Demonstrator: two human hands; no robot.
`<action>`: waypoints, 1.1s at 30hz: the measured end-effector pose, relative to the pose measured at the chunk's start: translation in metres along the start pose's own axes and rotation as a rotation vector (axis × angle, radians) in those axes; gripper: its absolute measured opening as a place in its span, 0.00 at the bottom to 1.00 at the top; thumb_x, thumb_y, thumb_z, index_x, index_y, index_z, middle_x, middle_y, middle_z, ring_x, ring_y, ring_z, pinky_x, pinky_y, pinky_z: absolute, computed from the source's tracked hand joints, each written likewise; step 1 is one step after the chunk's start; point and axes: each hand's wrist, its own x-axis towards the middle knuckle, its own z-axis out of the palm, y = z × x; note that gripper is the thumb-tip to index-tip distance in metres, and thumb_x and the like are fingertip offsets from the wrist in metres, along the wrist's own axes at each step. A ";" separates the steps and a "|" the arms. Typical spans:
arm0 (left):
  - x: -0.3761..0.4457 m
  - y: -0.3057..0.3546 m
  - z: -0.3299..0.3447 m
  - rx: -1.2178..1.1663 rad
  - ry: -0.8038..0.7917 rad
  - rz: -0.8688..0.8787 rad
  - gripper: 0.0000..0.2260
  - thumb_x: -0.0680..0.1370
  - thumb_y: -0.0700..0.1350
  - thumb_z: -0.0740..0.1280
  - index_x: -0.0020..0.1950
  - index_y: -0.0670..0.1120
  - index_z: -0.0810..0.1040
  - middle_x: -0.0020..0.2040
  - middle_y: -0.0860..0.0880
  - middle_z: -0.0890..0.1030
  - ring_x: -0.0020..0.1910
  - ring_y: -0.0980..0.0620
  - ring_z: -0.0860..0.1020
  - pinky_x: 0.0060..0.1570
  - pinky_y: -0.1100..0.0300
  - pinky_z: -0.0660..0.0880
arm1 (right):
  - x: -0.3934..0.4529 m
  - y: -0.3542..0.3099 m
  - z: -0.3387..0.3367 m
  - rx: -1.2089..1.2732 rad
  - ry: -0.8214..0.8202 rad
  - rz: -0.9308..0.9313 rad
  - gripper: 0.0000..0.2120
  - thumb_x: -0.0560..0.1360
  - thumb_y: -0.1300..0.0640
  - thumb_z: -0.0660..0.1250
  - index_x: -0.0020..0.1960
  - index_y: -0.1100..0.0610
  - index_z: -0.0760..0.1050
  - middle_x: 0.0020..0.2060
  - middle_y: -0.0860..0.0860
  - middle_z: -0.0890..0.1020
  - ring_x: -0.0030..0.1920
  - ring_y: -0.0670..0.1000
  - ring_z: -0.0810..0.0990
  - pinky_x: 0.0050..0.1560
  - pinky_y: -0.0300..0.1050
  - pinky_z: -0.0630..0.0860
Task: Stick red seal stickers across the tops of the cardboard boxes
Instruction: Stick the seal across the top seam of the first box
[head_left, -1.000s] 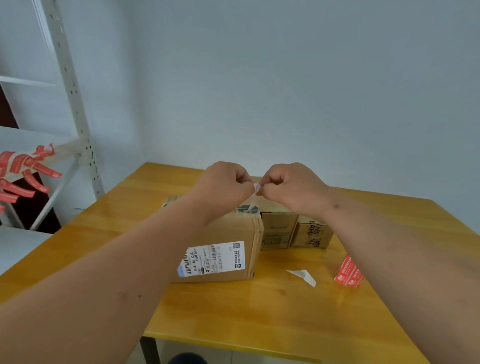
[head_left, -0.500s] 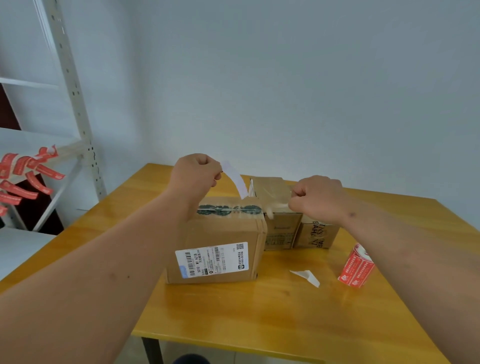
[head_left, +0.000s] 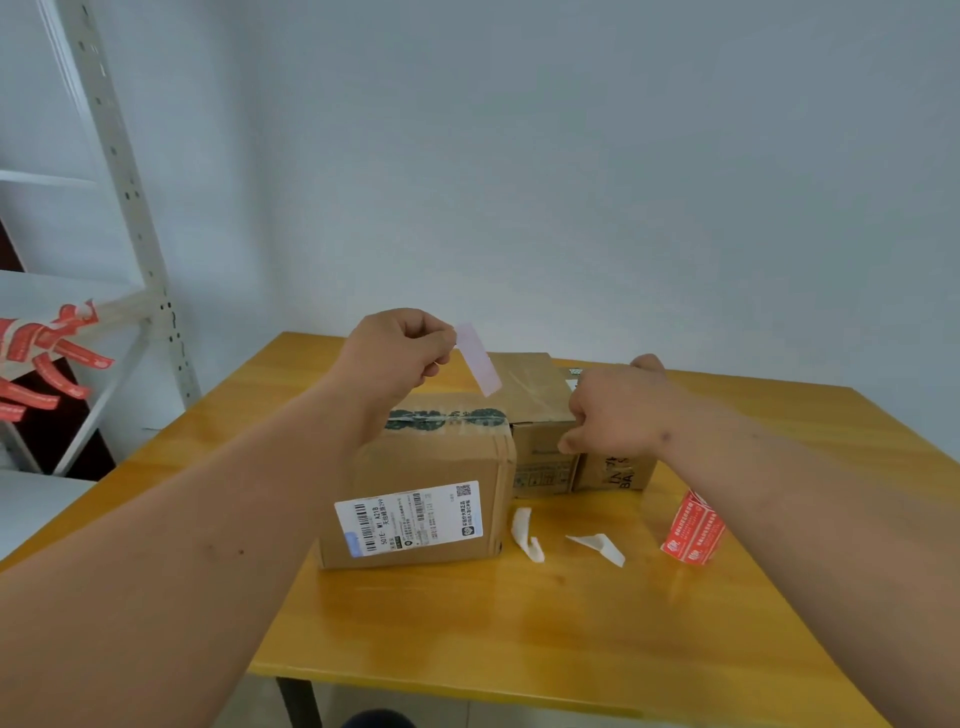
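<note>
A large cardboard box (head_left: 415, 467) with a white shipping label stands mid-table, clear tape over dark print along its top. My left hand (head_left: 395, 353) is above it and pinches one end of a peeled sticker strip (head_left: 479, 358), whose pale back faces me as it hangs down to the right. Behind it sit two smaller boxes, the middle one (head_left: 535, 384) and the right one (head_left: 613, 473). My right hand (head_left: 618, 410) hovers over them with fingers curled and nothing visible in it. A roll of red seal stickers (head_left: 693, 530) lies at the right.
Two white backing scraps (head_left: 527, 527) (head_left: 597, 545) lie on the yellow wooden table (head_left: 519, 623) in front of the small boxes. A grey metal shelf rack (head_left: 130, 208) stands at the left, with several red sticker strips (head_left: 41, 358) stuck along its edge.
My hands pulled apart, separating the sticker from its backing. The left hand rose with the sticker. The right hand moved right and let go of the backing, which now lies on the table.
</note>
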 end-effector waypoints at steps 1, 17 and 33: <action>0.001 0.000 0.000 -0.007 -0.007 0.004 0.06 0.78 0.42 0.67 0.42 0.47 0.81 0.35 0.51 0.80 0.35 0.54 0.74 0.45 0.57 0.75 | 0.001 -0.001 -0.002 0.029 0.022 0.009 0.19 0.75 0.41 0.62 0.32 0.52 0.71 0.30 0.46 0.73 0.35 0.47 0.73 0.57 0.52 0.62; 0.008 -0.002 -0.022 -0.462 -0.195 -0.260 0.10 0.80 0.46 0.62 0.51 0.44 0.81 0.39 0.46 0.83 0.35 0.50 0.80 0.43 0.56 0.77 | 0.021 -0.037 -0.022 0.565 0.386 -0.100 0.13 0.79 0.48 0.60 0.40 0.52 0.77 0.32 0.46 0.74 0.34 0.47 0.72 0.43 0.44 0.65; 0.008 -0.005 -0.045 -0.003 -0.337 -0.197 0.10 0.73 0.31 0.70 0.52 0.40 0.79 0.35 0.45 0.81 0.34 0.51 0.79 0.35 0.60 0.80 | 0.011 -0.045 -0.031 0.485 0.165 -0.194 0.28 0.71 0.30 0.56 0.62 0.46 0.76 0.50 0.41 0.79 0.52 0.44 0.76 0.62 0.47 0.65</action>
